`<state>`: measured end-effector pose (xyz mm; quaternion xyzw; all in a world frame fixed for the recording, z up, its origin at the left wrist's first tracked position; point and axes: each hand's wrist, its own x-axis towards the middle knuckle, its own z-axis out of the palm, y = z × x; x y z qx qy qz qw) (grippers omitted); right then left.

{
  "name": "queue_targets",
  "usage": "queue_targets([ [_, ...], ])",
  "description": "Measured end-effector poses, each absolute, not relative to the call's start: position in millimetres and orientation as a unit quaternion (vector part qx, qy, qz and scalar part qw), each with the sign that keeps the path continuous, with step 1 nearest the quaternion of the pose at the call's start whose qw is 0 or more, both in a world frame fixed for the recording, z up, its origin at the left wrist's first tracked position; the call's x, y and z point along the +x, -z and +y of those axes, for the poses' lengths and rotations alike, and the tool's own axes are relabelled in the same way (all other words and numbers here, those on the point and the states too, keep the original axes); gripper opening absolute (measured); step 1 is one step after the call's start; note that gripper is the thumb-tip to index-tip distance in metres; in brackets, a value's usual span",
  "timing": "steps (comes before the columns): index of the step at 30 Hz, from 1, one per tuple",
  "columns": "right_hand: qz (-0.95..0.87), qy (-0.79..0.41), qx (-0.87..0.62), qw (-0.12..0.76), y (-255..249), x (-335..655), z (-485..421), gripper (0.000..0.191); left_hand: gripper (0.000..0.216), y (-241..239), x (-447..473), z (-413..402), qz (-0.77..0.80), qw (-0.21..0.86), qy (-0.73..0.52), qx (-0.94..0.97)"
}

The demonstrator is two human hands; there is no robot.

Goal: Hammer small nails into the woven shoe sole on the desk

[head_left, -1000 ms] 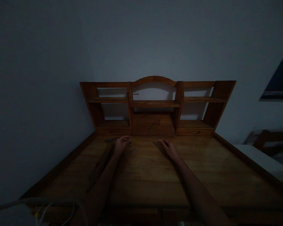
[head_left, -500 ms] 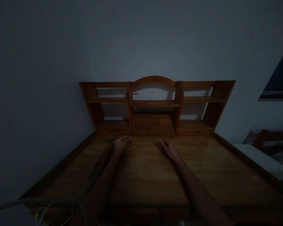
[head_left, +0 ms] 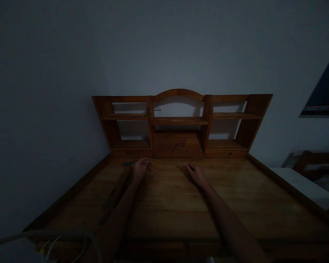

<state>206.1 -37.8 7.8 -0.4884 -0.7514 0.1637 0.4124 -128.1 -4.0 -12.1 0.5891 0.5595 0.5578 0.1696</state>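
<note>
The room is dim. My left hand (head_left: 140, 168) lies far out on a wooden desk (head_left: 175, 204), its fingers curled over a small thin metal object (head_left: 150, 168) that I cannot name. A dark flat strip (head_left: 128, 163) lies just left of that hand. My right hand (head_left: 196, 173) rests palm down on the desk to the right, fingers loosely together, nothing visible under them. Both forearms stretch across the desktop.
A wooden shelf unit (head_left: 181, 122) with open compartments stands at the back of the desk against a pale wall. White cables (head_left: 52, 248) hang at the near left corner. A white surface (head_left: 304, 186) and a wooden chair frame (head_left: 312, 160) stand to the right.
</note>
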Motion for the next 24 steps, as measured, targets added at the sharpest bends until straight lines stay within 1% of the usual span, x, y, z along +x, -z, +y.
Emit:
queue_targets([
  [9, -0.754, -0.161, -0.487, 0.410, -5.8, 206.8, -37.2, 0.049, 0.031, 7.2, -123.3, -4.7, 0.526, 0.191, -0.596, 0.576],
  [13, -0.754, -0.160, -0.488, 0.410, -5.6, 206.7, -36.0, 0.049, 0.032, 2.6, -120.3, -8.3, 0.525, 0.201, -0.593, 0.576],
  [19, -0.753, -0.161, -0.491, 0.408, -5.9, 207.0, -35.3, 0.049, 0.030, 2.6, -119.8, -8.0, 0.564, 0.161, -0.582, 0.563],
  [24, -0.754, -0.161, -0.490, 0.407, -6.4, 207.3, -36.6, 0.049, 0.040, 4.9, -122.1, -7.3, 0.558, 0.150, -0.594, 0.560],
])
